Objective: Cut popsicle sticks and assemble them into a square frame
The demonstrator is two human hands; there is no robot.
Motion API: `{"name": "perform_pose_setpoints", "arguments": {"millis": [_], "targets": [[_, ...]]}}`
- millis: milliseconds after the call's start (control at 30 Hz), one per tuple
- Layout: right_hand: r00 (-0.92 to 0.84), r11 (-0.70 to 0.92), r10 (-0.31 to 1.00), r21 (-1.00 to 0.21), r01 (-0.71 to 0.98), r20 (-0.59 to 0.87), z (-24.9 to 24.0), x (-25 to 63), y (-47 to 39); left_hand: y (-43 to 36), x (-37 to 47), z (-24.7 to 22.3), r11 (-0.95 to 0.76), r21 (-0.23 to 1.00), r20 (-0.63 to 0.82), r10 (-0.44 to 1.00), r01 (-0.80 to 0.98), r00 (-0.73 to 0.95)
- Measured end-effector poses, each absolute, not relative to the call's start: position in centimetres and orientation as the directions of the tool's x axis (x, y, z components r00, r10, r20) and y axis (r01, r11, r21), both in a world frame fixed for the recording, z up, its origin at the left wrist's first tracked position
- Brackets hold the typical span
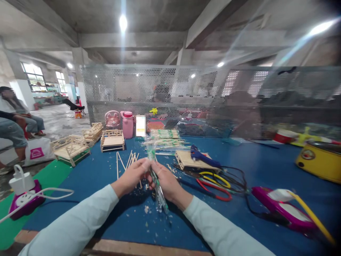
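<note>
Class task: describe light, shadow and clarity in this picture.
Head view: a ceiling lamp flares into a vertical streak; head view: glints on the clear wrapping; head view: dark shadows beside both sleeves on the blue tabletop; head view: mesh partition hazy toward the right.

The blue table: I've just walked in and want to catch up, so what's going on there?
A person's left hand and right hand grip green-marked clear plastic wrappers over the blue table; contents, if any, are unclear. Loose wooden sticks lie by the left hand. A blue glue gun rests on a low wooden model to the right, and miniature wooden furniture stands toward the far left.
</note>
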State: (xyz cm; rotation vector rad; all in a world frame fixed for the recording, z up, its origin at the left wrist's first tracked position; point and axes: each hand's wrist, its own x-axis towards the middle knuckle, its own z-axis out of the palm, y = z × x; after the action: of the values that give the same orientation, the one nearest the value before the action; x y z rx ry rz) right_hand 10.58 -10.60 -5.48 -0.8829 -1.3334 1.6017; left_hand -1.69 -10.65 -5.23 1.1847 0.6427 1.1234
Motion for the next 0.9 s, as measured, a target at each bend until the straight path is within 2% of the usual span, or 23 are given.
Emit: {"name": "perform_pose_setpoints", "arguments": {"millis": [67,133,267,367,467,567,667,767,900], "targets": [[-0.363,-0.055,0.932,-0.992,-0.110,-0.011,-5.7,10.5,-10.7,-11.0,-0.9,-6.1,-0.055,0.966,0.152,0.913,-0.254,0.380],[-0.341,0.000,0.940,-1.000,-0.029,0.010,-5.9,10.5,-10.7,-11.2,-0.5,-6.5,-0.100,0.969,0.174,0.928,-0.227,0.331],[-0.312,0.185,0.943,-0.963,0.196,0.117,-5.8,10.7,-10.6,-11.0,-0.2,-6.9,-0.060,0.951,0.143,0.956,-0.304,0.257],[-0.231,0.370,0.928,-0.788,0.492,0.292,-5.4,11.0,-10.8,-10.9,0.0,-7.2,0.030,0.893,0.059,0.981,-0.448,0.185],[-0.154,0.394,0.899,-0.601,0.696,0.410,-5.0,11.3,-11.0,-11.3,0.2,-7.1,0.023,0.862,0.058,0.988,-0.506,0.144],[-0.116,0.418,0.864,-0.570,0.707,0.490,-4.8,11.7,-10.9,-11.6,0.3,-6.7,0.019,0.867,0.065,0.986,-0.499,0.152],[-0.156,0.522,0.819,-0.604,0.602,0.552,-4.8,11.9,-10.6,-11.6,0.3,-6.7,0.009,0.852,0.088,0.983,-0.524,0.161],[-0.182,0.546,0.821,-0.651,0.527,0.542,-4.7,11.9,-10.4,-11.4,0.4,-7.1,-0.064,0.847,0.146,0.983,-0.528,0.115],[-0.198,0.494,0.867,-0.729,0.474,0.458,-4.5,11.9,-10.5,-11.5,0.6,-7.1,-0.078,0.888,0.128,0.989,-0.453,0.081]]}}
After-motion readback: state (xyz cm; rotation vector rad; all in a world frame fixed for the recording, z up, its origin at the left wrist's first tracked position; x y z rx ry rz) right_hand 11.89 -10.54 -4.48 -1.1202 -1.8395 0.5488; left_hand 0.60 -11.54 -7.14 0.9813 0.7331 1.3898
